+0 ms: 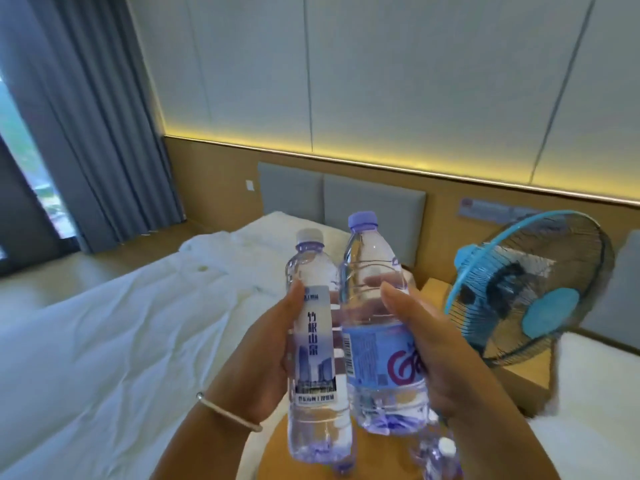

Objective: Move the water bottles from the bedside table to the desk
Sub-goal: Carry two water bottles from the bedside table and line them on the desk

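The left hand has its grip clamped round the slim bottle, the right hand round the wider bottle; both stand upright, caps up, sides nearly touching. Below the grips lies the wooden desk with another bottle; right stands a blue fan, left the bed.

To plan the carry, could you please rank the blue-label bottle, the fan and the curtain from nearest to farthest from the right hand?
1. Blue-label bottle, gripped by the right hand.
2. Fan, just to its right.
3. Curtain, far left across the bed.
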